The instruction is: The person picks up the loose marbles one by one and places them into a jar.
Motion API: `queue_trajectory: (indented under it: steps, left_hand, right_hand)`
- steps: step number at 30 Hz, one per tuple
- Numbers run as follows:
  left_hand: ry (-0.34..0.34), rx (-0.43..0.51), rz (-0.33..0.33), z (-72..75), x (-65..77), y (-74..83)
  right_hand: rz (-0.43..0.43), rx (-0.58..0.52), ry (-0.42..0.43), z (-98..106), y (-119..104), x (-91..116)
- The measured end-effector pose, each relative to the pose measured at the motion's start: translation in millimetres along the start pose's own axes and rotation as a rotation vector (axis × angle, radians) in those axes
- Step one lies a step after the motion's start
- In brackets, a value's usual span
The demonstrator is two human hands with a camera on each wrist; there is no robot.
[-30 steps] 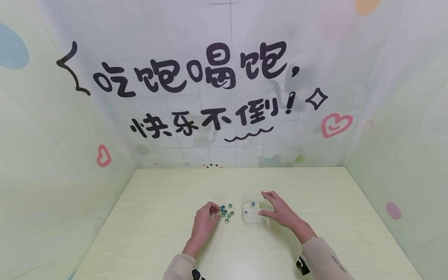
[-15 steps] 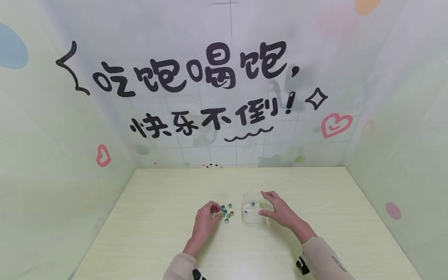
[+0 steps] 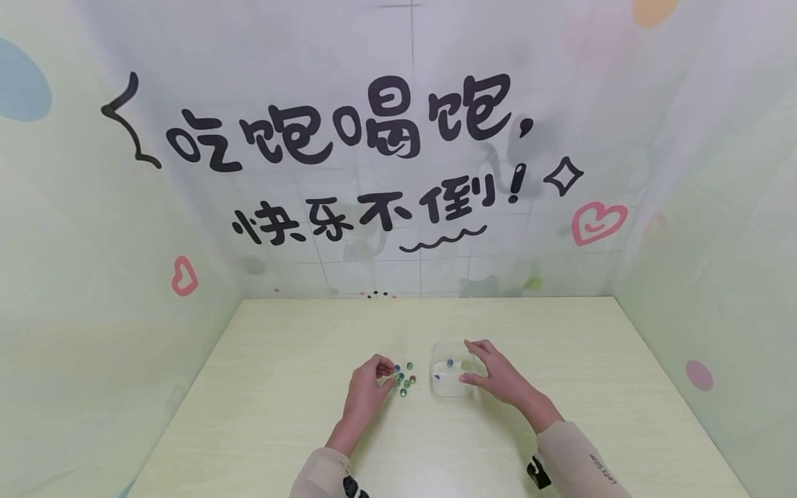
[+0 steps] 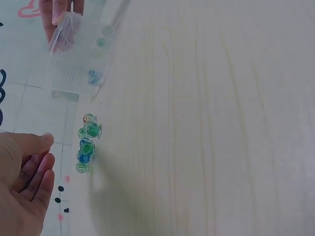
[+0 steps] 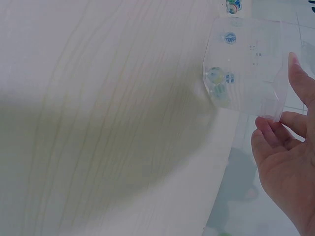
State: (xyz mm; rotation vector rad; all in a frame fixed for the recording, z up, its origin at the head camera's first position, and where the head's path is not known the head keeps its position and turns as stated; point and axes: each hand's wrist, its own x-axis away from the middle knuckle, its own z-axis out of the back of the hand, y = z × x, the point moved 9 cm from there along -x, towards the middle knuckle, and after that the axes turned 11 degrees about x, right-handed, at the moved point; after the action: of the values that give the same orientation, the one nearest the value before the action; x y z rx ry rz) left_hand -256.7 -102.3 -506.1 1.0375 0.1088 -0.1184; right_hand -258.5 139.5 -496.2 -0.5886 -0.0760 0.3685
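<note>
A small cluster of glass marbles (image 3: 407,384), green, blue and one reddish, lies on the table left of a clear plastic box (image 3: 443,393). My left hand (image 3: 366,387) is at the cluster's left side, its fingertips beside the nearest marbles in the head view. In the left wrist view the thumb (image 4: 37,143) is extended, the other fingers loosely bent, and nothing shows between them. Around the box's right side, my right hand (image 3: 501,377) holds it by the rim with thumb and fingers apart. Inside the box sit a blue marble (image 5: 230,38) and a pale yellowish-green one (image 5: 215,75).
The pale wood-grain table (image 3: 299,346) runs back to a printed wall cloth (image 3: 349,270) with black lettering. Cloth sides enclose it left and right. Beige sleeves (image 3: 575,449) cover both forearms.
My left hand has shifted slightly right toward the cluster, and marbles that showed at its fingertips are now out of sight. The right hand and box have stayed put.
</note>
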Motion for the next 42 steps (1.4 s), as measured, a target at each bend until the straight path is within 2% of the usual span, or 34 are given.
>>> queue_trajectory:
  steps: [7,27,42]
  left_hand:
    - [-0.002,0.019,-0.019,0.6,0.2,6.9]
    - [-0.014,0.028,-0.032,-2.5,-0.8,12.5]
    - [-0.016,0.037,0.004,-8.0,-2.7,14.6]
  right_hand:
    - [0.002,0.003,0.001,0,0,0]
    - [0.009,-0.001,0.003,0,1,0]
    - [0.006,0.02,0.001,2,-2,2]
